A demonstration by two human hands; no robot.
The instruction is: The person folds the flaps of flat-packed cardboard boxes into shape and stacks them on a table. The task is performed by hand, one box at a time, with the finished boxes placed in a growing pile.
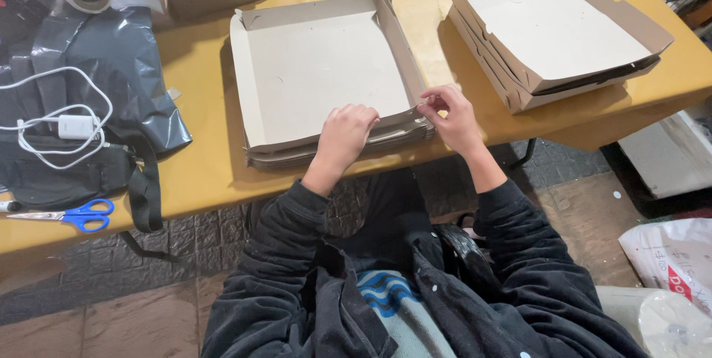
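I am looking at the open cardboard box point(326, 76) lying on top of a stack of flat boxes point(341, 152) at the near edge of the yellow counter point(200, 158); it is holding nothing. My left hand point(345, 134) is resting curled over its front wall, fingers bent. My right hand point(449, 115) is pinching the front right corner flap. To the right, a second open box point(556, 31) is sitting on its own stack, also bare inside.

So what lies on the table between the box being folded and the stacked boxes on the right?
Nothing: in the head view, only bare yellow table separates the open box from the stacked boxes.
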